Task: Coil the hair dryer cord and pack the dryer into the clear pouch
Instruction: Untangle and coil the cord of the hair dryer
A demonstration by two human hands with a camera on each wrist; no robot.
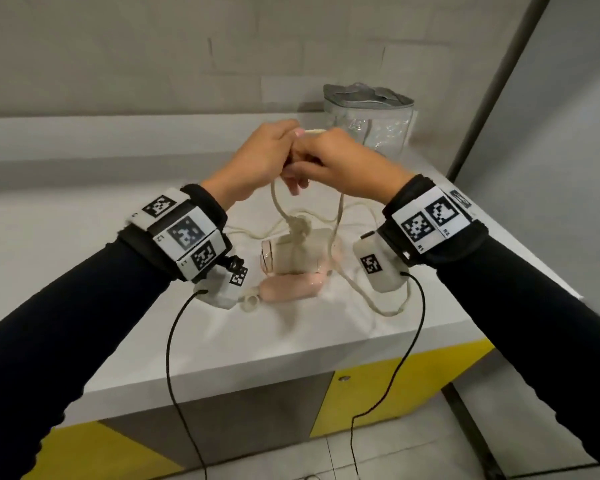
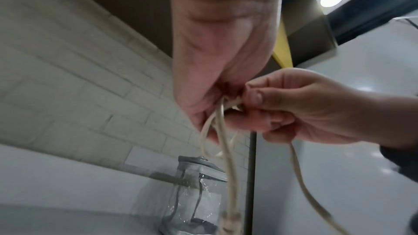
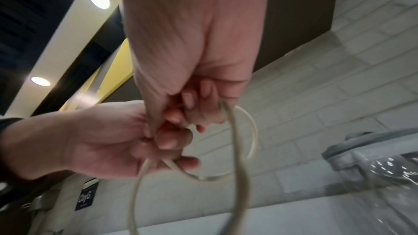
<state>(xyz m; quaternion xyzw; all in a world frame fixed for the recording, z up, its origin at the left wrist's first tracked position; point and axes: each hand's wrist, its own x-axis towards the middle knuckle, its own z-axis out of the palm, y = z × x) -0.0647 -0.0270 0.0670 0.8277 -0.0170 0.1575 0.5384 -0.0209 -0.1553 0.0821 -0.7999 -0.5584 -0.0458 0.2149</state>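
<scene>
While both hands meet in the upper middle of the head view, raised above the white counter point(image 1: 222, 341), the left hand point(image 1: 257, 161) curls its fingers round gathered loops of the cream cord point(image 1: 276, 199) and the right hand point(image 1: 347, 164) pinches the same cord just beside it, knuckles touching. From the two fists the strands hang down (one forms a round loop in the right wrist view) to the pink hair dryer point(image 1: 291, 268), which lies on the counter at the frame's centre, below the hands and between the wrists. More cord trails to the right of the dryer, bending near the counter's front edge. The clear pouch point(image 1: 371, 123) stands upright at the upper right, close to the counter's right-hand edge and the wall, well apart from the dryer. Bare counter stretches to the left of the dryer.
</scene>
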